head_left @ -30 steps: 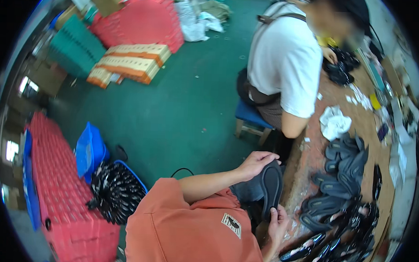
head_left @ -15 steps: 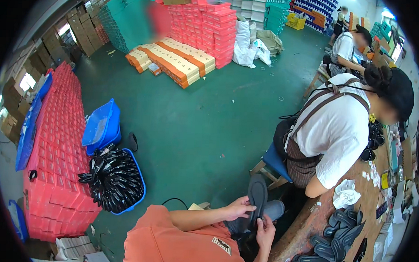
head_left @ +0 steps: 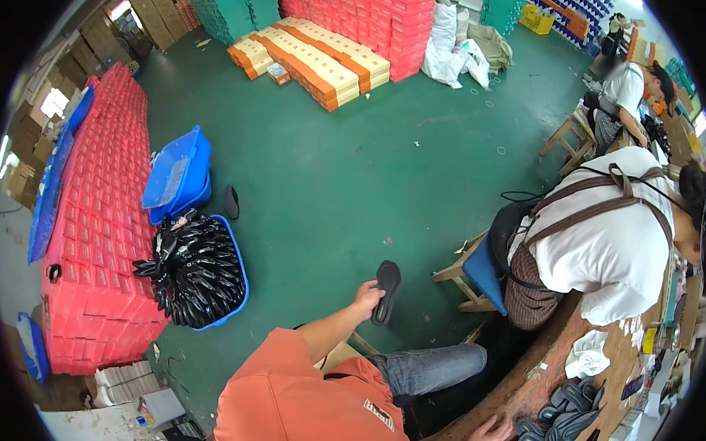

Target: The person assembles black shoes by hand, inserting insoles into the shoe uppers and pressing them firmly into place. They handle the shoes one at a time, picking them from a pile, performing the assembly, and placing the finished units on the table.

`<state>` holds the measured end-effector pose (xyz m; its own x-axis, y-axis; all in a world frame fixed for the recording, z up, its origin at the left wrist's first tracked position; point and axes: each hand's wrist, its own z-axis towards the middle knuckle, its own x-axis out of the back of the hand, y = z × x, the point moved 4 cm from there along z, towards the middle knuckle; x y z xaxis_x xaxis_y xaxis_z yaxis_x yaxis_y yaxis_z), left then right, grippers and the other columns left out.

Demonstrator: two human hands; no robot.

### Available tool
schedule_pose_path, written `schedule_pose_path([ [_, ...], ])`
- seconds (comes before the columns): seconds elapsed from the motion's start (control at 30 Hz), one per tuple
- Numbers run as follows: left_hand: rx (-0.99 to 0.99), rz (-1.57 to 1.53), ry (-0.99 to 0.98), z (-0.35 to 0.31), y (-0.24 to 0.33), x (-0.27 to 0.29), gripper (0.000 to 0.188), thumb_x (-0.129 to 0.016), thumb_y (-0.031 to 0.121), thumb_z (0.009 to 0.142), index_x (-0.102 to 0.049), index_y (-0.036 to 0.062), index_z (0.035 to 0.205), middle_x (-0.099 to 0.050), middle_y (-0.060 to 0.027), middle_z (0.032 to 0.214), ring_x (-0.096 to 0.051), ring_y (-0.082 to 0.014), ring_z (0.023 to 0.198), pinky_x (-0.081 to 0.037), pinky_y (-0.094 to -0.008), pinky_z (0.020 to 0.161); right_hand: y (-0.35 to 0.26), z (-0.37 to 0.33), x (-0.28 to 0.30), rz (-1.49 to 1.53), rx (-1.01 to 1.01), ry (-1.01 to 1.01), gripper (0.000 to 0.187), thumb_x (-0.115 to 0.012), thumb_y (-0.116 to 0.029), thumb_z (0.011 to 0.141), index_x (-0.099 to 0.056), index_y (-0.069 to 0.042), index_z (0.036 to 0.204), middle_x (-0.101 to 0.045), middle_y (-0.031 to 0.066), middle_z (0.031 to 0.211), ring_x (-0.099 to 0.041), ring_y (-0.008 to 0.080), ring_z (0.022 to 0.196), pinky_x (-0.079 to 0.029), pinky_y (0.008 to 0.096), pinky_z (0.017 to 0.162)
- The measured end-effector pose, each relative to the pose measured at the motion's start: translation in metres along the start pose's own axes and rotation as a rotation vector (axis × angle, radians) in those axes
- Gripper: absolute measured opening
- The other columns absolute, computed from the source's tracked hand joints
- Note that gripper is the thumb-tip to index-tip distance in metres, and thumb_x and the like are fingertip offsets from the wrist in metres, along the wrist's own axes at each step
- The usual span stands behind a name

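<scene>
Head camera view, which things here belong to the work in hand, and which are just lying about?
Likely part of the work:
dark sole in the left hand
piled soles on the bench, near the right hand
perhaps the black shoes in the tub

Seemingly just lying about:
white cloth
red boxes
white sacks

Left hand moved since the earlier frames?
Yes: the left hand, holding a dark insole, has moved left, away from the workbench and toward the filled blue tub.
</scene>
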<state>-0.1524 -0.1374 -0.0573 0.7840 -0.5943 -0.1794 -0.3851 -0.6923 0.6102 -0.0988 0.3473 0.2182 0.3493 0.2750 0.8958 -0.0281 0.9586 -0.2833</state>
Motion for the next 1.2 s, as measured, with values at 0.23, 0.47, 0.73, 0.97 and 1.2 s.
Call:
schedule_pose_path([
  [0.23,0.121,0.005,0.142,0.027,-0.049,0.033,0.067,-0.063,-0.006,0.089,-0.052,0.0042,0.154,-0.07,-0.0213,0.125,-0.072,-0.0329,0.109,-0.062,-0.0488,0.088,-0.01,-0.017,-0.016,-0.188,0.032,-0.059,0.058,-0.075,-0.034,0.101,-0.06,0.004,0.142,-0.062,0.0284,0.139,-0.059,0.0478,0.128,-0.047,0.0574,0.113],
  [0.47,0.24,-0.122,0.226,0.055,-0.103,0.061,0.059,-0.066,-0.006,0.089,-0.061,0.0039,0.146,-0.072,-0.0178,0.123,-0.073,-0.0321,0.106,-0.062,-0.0498,0.087,-0.014,-0.018,-0.017,-0.237,0.022,-0.061,0.057,-0.074,-0.033,0.1,-0.06,0.004,0.141,-0.059,0.0305,0.142,-0.057,0.0501,0.13,-0.046,0.0596,0.114],
  [0.73,0.336,-0.207,0.311,0.101,-0.127,0.074,0.023,-0.068,-0.005,0.087,-0.073,-0.0041,0.109,-0.072,-0.0156,0.097,-0.072,-0.0325,0.09,-0.059,-0.0574,0.079,-0.027,-0.014,-0.025,-0.259,-0.152,-0.153,0.064,-0.073,-0.035,0.101,-0.053,0.007,0.146,-0.053,0.0348,0.145,-0.052,0.0541,0.135,-0.042,0.0629,0.117],
  [0.97,-0.264,-0.417,0.218,0.293,0.23,0.083,0.025,-0.06,0.028,0.107,-0.07,0.0112,0.122,-0.072,-0.0075,0.11,-0.066,-0.023,0.101,-0.057,-0.0482,0.088,-0.004,-0.018,-0.03,-0.376,-0.203,-0.141,0.075,-0.071,-0.042,0.098,-0.049,0.009,0.149,-0.051,0.0372,0.148,-0.049,0.0538,0.138,-0.039,0.0602,0.121],
  [1.2,-0.605,0.15,0.207,0.261,0.619,-0.026,0.109,-0.068,0.063,0.099,-0.018,-0.0057,0.168,-0.032,-0.0269,0.173,-0.037,-0.0415,0.157,-0.033,-0.0631,0.124,0.014,-0.052,-0.047,-0.519,-0.193,-0.168,0.081,-0.067,-0.056,0.097,-0.053,0.011,0.14,-0.058,0.0376,0.133,-0.054,0.0546,0.125,-0.042,0.0605,0.114],
])
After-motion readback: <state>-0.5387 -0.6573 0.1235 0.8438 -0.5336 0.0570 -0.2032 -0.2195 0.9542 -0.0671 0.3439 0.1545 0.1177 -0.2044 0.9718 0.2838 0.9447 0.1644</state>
